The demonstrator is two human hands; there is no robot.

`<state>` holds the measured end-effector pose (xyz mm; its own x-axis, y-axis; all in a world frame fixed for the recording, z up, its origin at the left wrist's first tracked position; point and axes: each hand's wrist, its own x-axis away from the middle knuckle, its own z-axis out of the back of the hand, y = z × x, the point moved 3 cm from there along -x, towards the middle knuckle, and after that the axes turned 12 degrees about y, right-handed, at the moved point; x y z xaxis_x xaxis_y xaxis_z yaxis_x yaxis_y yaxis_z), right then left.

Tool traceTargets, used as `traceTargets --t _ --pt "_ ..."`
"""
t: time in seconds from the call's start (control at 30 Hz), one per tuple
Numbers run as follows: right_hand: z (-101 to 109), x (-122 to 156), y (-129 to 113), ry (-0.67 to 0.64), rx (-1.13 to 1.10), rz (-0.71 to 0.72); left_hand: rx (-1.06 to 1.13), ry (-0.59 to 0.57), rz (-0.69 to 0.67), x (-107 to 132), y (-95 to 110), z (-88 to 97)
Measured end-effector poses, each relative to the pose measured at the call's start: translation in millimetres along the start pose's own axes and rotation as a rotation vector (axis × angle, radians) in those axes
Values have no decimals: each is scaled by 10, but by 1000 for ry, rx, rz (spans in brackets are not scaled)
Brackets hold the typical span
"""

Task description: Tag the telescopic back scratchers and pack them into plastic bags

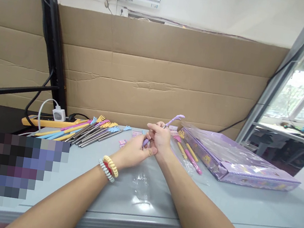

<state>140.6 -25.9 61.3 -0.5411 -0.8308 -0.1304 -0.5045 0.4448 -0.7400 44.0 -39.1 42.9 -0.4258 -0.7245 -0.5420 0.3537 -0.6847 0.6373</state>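
Both hands meet above the middle of the table, closed on a purple back scratcher point(175, 119) whose curved, hand-shaped end points up and to the right. My left hand point(131, 149) grips near its purple handle, and my right hand point(160, 137) pinches it higher up, nearer the head. Fingers cover most of the shaft. To the left lies a pile of back scratchers point(89, 137) with metal shafts and yellow, blue and pink heads and handles. Pink and yellow back scratchers point(189, 157) lie to the right, by clear plastic. Small pink cards point(122, 142) are behind my left hand.
A purple patterned box point(259, 176) with clear plastic film point(221, 144) over it stands at the right. Clear plastic point(142, 186) lies in front of my hands. A yellow power strip point(33, 122) with a white charger point(59, 113) sits at the left. Cardboard point(163, 74) walls the back.
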Motion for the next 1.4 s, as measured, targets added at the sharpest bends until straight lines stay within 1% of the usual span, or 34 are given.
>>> traceTargets --t 0.1,0.2,0.4,0.53,0.63,0.77,0.87,0.93,1.03,1.1,1.17,1.23,1.4 --pt "-10 10 21 -39 14 -70 7 -25 72 18 10 -15" --pt "-9 17 45 -29 -2 -113 -37 -9 93 21 13 0" --pt "-11 34 57 22 -13 -144 -135 -17 76 -6 33 35" --pt "-3 49 40 100 2 -163 -121 -34 120 -11 38 59" --pt "9 40 40 131 17 -183 -88 -25 149 -16 34 79" --pt "16 21 36 139 3 -159 -56 -28 185 -31 -30 89" --pt "5 17 27 99 -24 -111 -93 -45 231 -34 -116 79" --pt "-6 17 23 44 -34 -89 -99 -51 210 -33 -139 64" --pt "-20 19 25 -35 -31 -89 -1 -30 95 -36 -99 36" --pt "-23 23 24 -57 -29 -95 79 -21 47 -37 -68 15" --pt "-26 30 22 -64 -25 -95 119 -34 36 -38 -52 -6" --pt "-29 39 23 -63 -9 -94 105 -41 29 -38 -45 -15" --pt "-27 48 48 -38 25 -126 -82 -7 28 -32 -31 22"
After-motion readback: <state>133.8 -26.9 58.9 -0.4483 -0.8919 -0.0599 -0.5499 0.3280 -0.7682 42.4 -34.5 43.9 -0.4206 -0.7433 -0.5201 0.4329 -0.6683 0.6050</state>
